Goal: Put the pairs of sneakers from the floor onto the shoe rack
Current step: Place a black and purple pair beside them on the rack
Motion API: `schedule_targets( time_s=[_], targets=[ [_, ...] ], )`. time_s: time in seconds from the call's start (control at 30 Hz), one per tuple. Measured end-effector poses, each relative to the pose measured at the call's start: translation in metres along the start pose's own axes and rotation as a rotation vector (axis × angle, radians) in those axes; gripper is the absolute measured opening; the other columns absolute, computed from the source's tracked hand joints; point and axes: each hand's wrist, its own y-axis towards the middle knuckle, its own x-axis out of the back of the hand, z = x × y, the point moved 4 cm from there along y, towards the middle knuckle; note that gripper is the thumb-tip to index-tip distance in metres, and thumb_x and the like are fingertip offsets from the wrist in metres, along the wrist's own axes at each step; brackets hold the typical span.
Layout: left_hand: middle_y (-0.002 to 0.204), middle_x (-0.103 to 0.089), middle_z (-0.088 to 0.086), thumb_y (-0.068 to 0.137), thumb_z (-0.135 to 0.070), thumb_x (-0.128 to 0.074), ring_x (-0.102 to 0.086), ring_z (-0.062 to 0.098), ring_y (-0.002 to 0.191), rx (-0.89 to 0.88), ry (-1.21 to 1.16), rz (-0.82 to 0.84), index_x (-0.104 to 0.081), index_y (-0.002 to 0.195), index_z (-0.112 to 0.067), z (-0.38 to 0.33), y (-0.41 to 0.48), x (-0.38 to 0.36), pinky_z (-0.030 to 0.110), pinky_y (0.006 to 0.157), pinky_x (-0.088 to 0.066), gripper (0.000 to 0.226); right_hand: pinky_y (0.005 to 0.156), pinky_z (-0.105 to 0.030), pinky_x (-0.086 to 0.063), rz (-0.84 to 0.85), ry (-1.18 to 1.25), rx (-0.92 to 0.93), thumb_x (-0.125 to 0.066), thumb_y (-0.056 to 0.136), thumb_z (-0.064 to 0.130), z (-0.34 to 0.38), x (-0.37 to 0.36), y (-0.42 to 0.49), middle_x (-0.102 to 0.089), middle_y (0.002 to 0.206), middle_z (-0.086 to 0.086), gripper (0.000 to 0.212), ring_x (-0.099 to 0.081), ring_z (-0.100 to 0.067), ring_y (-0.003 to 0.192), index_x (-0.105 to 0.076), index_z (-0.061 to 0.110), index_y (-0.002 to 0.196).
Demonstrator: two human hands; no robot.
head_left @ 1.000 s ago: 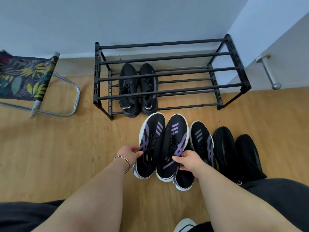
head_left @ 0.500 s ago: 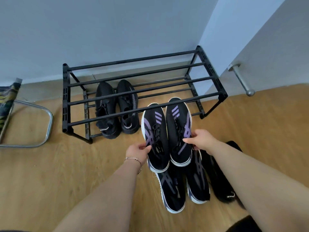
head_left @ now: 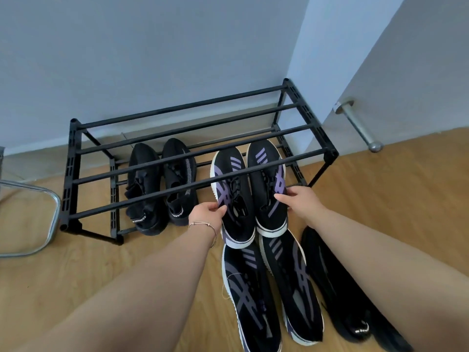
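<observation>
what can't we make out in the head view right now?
- Whether the held purple sneakers already rest on the lower shelf: the rack's top bars cross them.
- Black floor pair: the right forearm covers most of it, so the second shoe barely shows.
- Floor purple pair: heels cut off by the bottom edge.
- Chair: only a metal tube, cut off at the left edge.
- Heel text on the racked black pair: too small.
</observation>
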Motion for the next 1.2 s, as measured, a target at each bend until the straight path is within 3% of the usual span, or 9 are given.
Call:
schedule_targets(
  time_s=[0.17,0.3,0.53,0.8,0.9,1.03,1.2],
  targets=[
    [0.114,-0.074,0.006,0.087,-0.034,-0.073,-0.07,0.031,0.106,-0.019,0.14,-0.023,-0.072,0.123,-0.014,-0.007,0.005,-0.009,0.042,0.102,-0.053,0.041,0.102,-0.046,-0.054,-0.049,0.226,-0.038,-0.073,0.092,0.019,-0.025,-0.009,-0.003,-0.076,0.116,-0.005,0.03,-0.071,-0.024,0.107,-0.072,0.013,0.122],
    [0.107,-0.075,0.004,0.088,-0.018,-0.072,-0.071,0.027,0.103,0.011,-0.022,0.036,-0.067,0.128,-0.011,0.002,0.011,-0.015,0.045,0.099,-0.056,0.041,0.106,-0.047,-0.051,-0.038,0.306,-0.019,-0.073,0.091,0.016,-0.034,-0.01,-0.002,-0.071,0.125,0.0,0.04,-0.066,-0.021,0.116,-0.066,0.02,0.13],
    [0.126,-0.069,-0.003,0.086,0.003,-0.067,-0.069,0.024,0.111,0.012,-0.263,0.113,-0.062,0.135,-0.025,0.025,0.0,-0.021,0.046,0.099,-0.056,0.057,0.109,-0.053,-0.048,0.125,0.406,-0.042,-0.073,0.086,0.011,-0.055,-0.011,0.0,-0.061,0.143,0.009,0.066,-0.059,-0.021,0.13,-0.054,0.036,0.143],
    [0.113,-0.07,-0.005,0.089,0.003,-0.067,-0.069,0.024,0.107,-0.026,-0.34,-0.012,-0.062,0.135,-0.018,0.004,0.006,-0.028,0.047,0.094,-0.059,0.05,0.111,-0.048,-0.046,-0.037,0.384,0.014,-0.074,0.089,0.009,-0.03,-0.006,0.016,-0.062,0.138,-0.003,0.054,-0.057,-0.019,0.127,-0.055,0.018,0.139],
    [0.109,-0.071,-0.005,0.089,0.001,-0.069,-0.07,0.024,0.104,0.0,-0.288,-0.012,-0.064,0.131,-0.016,0.002,0.006,-0.031,0.047,0.092,-0.06,0.046,0.11,-0.049,-0.046,-0.021,0.342,-0.004,-0.073,0.089,0.012,-0.028,-0.005,0.017,-0.063,0.132,-0.001,0.055,-0.056,-0.02,0.125,-0.056,0.025,0.14],
    [0.113,-0.072,0.002,0.083,0.003,-0.073,-0.073,0.028,0.1,0.074,-0.324,0.07,-0.063,0.126,-0.027,0.012,0.005,-0.036,0.051,0.086,-0.062,0.053,0.107,-0.054,-0.049,0.115,0.422,-0.068,-0.069,0.091,0.01,-0.046,-0.008,0.013,-0.065,0.135,0.003,0.059,-0.061,-0.022,0.126,-0.056,0.042,0.139],
    [0.109,-0.072,0.006,0.087,0.012,-0.066,-0.075,0.028,0.093,0.091,-0.419,0.101,-0.058,0.134,-0.025,0.007,-0.003,-0.042,0.049,0.077,-0.065,0.061,0.103,-0.05,-0.054,-0.006,0.447,-0.067,-0.069,0.091,0.003,-0.047,-0.007,0.015,-0.067,0.132,-0.001,0.058,-0.064,-0.025,0.12,-0.056,0.028,0.142]
  ],
)
